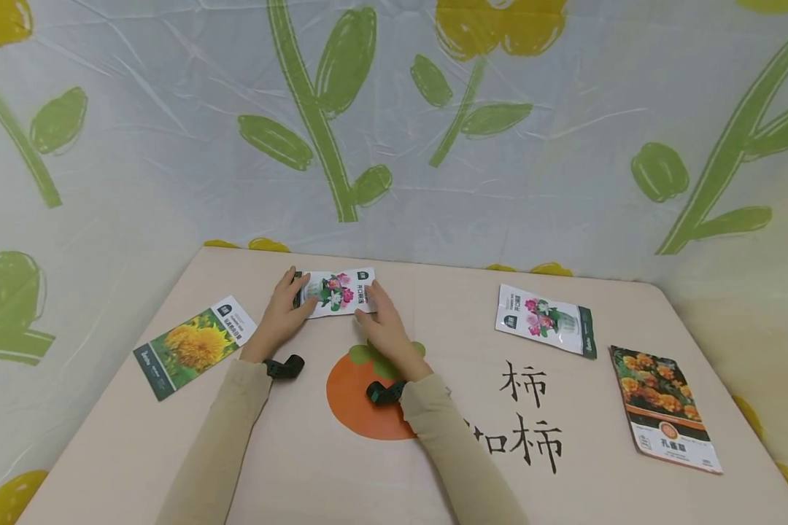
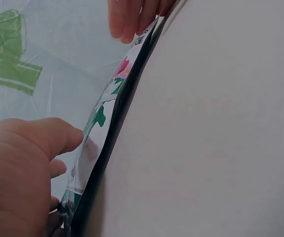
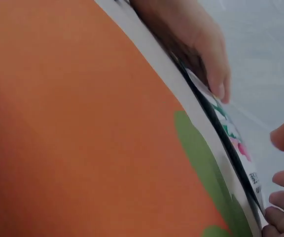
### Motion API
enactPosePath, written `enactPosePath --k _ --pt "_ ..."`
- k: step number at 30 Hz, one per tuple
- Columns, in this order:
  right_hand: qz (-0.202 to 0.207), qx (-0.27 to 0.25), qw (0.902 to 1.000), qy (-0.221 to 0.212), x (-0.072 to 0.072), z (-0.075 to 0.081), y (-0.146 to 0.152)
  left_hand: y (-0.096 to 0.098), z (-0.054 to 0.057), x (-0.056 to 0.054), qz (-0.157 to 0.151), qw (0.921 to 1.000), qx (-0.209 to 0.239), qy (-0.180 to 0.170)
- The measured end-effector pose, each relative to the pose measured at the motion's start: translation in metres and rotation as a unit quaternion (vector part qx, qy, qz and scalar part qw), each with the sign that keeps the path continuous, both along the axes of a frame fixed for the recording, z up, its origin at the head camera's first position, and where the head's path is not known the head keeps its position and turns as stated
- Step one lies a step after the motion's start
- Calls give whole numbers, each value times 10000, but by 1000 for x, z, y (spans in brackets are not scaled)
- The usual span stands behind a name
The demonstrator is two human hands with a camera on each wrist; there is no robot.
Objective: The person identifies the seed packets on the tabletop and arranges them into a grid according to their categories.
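Just left of the frame's centre, a flower-printed packet (image 1: 335,293) lies on the bench (image 1: 302,467) between left hand (image 1: 285,308) and right hand (image 1: 389,321). Both hands' fingers are apart, touching its ends.

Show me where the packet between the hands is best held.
Probably hold the packet by its two short ends, one hand from each side: the left hand at the dark green end, the right hand at the white end. It is thin and longer across than deep, so pinching both ends should keep it from sagging.
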State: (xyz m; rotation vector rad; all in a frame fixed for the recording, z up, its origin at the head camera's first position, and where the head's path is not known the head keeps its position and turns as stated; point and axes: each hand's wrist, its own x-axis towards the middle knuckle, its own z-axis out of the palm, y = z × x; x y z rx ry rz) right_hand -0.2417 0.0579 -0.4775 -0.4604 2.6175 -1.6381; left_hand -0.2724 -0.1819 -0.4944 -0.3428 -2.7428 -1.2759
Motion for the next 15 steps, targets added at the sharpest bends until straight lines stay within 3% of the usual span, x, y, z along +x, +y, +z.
enactPosePath --k 8,15 --pt "-17 604 9972 436 0 -5 -4 2 0 -1 143 9998 -14 -113" --pt "-1 827 9956 447 2 -3 -5 2 2 0 198 9996 22 -203"
